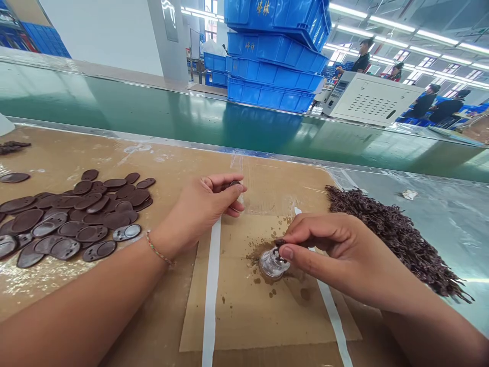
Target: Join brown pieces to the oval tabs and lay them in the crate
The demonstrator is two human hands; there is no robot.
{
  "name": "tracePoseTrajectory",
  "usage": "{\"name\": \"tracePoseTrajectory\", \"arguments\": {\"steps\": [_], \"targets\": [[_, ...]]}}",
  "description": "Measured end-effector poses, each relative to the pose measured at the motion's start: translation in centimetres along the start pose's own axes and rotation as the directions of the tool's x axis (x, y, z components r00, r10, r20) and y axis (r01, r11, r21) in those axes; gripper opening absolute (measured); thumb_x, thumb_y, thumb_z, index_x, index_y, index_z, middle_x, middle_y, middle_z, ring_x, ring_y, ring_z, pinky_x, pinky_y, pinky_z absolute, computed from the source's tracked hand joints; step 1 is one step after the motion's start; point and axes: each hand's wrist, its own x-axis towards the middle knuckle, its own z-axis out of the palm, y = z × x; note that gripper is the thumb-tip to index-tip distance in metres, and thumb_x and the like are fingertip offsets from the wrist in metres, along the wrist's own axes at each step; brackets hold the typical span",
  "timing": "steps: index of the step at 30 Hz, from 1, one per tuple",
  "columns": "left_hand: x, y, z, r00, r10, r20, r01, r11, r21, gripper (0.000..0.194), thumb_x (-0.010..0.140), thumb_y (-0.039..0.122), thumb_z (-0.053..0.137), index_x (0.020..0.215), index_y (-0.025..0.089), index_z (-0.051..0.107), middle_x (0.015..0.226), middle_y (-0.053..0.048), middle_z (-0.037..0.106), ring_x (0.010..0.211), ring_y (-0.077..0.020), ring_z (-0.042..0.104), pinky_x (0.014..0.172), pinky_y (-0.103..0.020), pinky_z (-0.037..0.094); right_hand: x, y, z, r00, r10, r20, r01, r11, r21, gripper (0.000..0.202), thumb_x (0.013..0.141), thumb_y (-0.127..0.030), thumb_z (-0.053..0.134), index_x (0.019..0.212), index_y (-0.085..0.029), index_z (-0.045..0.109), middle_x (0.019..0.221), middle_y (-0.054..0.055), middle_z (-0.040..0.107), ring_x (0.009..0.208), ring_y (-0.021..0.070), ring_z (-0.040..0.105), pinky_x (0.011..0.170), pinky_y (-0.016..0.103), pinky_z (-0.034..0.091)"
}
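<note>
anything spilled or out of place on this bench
Yes: dark, wet-looking spots surround the small container on the cardboard sheet, near the right hand, suggesting drips. A whitish scrap also lies alone beyond the dark strand pile.

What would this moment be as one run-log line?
left hand: pinching small dark piece | right hand: holding brown piece at small container | left: oval pieces | right: dark strand pile
</note>
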Motion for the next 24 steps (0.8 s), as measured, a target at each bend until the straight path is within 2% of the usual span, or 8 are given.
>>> {"name": "tracePoseTrajectory", "arguments": {"steps": [3,7,11,15,20,24], "targets": [[-0.17,0.06,-0.16,0.999,0.002,0.046,0.003,0.995,-0.097,0.045,0.076,0.025,0.075,0.118,0.013,0.064,0.107,-0.006,0.070,0.071,-0.0096,0.068,0.070,-0.021,0.057,0.30,0.05,0.27,0.999,0.024,0.024,-0.023,1.000,-0.011,0.013,0.083,-0.026,0.067,0.072,-0.021,0.071,0.065,-0.002,0.066,0.058,0.0094,0.058,0.052,0.019,0.045],[-0.15,-0.12,-0.46,0.983,0.014,0.181,0.025,0.977,-0.211,0.042,0.081,0.015,0.069,0.122,0.014,0.062,0.112,-0.003,0.067,0.094,-0.0157,0.070,0.086,-0.023,0.055,0.38,0.18,0.40,0.998,0.029,0.050,-0.028,0.999,-0.021,0.013,0.083,-0.026,0.067,0.073,-0.020,0.071,0.067,-0.001,0.067,0.059,0.0102,0.060,0.053,0.019,0.046],[0.11,-0.56,-0.79,0.961,0.080,0.266,-0.012,0.969,-0.248,0.043,0.082,0.017,0.070,0.124,0.020,0.061,0.116,-0.002,0.066,0.099,-0.0176,0.069,0.091,-0.026,0.054,0.09,0.28,0.21,1.000,-0.003,0.011,0.003,1.000,-0.020,0.012,0.082,-0.025,0.068,0.071,-0.021,0.071,0.065,-0.002,0.066,0.057,0.0095,0.058,0.052,0.020,0.045],[0.22,-0.66,-0.94,0.960,0.113,0.256,-0.048,0.968,-0.247,0.045,0.076,0.020,0.077,0.119,0.022,0.065,0.114,-0.002,0.067,0.099,-0.0191,0.068,0.092,-0.028,0.054,-0.03,0.18,0.00,0.999,-0.026,-0.040,0.026,1.000,0.007,0.012,0.083,-0.028,0.068,0.073,-0.021,0.070,0.067,-0.003,0.068,0.058,0.0099,0.059,0.053,0.020,0.045],[-0.11,-0.12,-0.75,0.970,0.099,0.222,-0.045,0.971,-0.235,0.044,0.072,0.021,0.081,0.114,0.022,0.068,0.111,-0.001,0.066,0.098,-0.0185,0.068,0.091,-0.027,0.053,0.09,-0.12,0.04,0.999,-0.016,0.038,0.017,0.999,-0.034,0.015,0.083,-0.023,0.066,0.069,-0.019,0.069,0.066,-0.002,0.067,0.059,0.0099,0.060,0.055,0.021,0.045],[-0.39,0.30,-0.58,0.978,0.073,0.195,-0.024,0.970,-0.244,0.045,0.069,0.018,0.082,0.112,0.021,0.069,0.106,0.000,0.067,0.096,-0.0180,0.069,0.088,-0.025,0.053,0.14,-0.10,0.09,0.999,-0.018,0.047,0.020,0.998,-0.056,0.016,0.084,-0.024,0.065,0.070,-0.018,0.069,0.068,-0.001,0.067,0.061,0.0104,0.061,0.058,0.022,0.045]]}}
